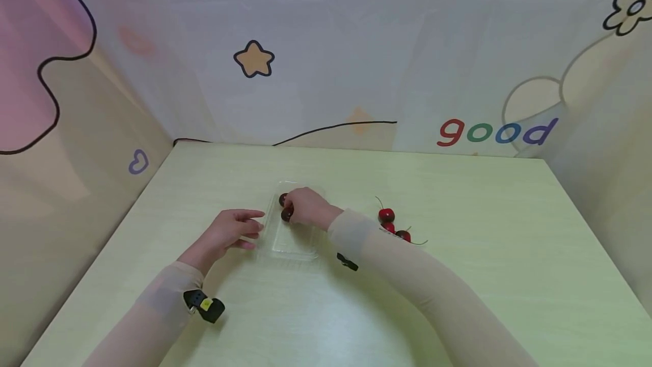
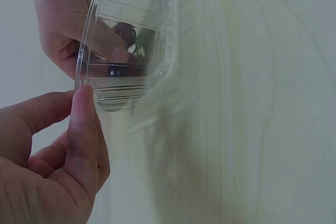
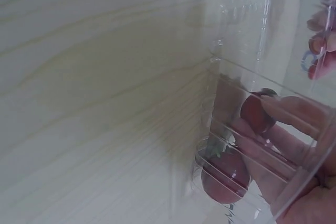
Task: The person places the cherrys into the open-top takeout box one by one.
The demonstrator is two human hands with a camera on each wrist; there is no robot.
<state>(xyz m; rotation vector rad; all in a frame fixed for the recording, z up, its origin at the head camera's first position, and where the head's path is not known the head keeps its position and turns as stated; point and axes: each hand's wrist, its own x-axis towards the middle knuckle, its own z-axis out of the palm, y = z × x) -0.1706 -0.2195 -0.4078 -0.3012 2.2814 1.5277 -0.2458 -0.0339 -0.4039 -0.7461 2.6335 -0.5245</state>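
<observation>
A clear plastic box [image 1: 295, 255] lies on the table with two dark red cherries in it. My right hand [image 1: 308, 207] reaches into the box, finger and thumb pinching the nearer cherry [image 3: 257, 113]. Close by, toward the far end, sits the other cherry [image 3: 226, 177], partly behind the box's ridged wall. At the box's left side is my left hand [image 1: 231, 234], its fingers loosely bent and holding nothing. In the left wrist view its fingertips [image 2: 84, 98] come right up to the clear rim.
Right of the box, several red cherries with stems [image 1: 386, 216] lie in a group, partly hidden by my right sleeve [image 1: 407, 268]. A printed cloth wall [image 1: 326, 72] rises along the table's back edge, and more cloth closes both sides.
</observation>
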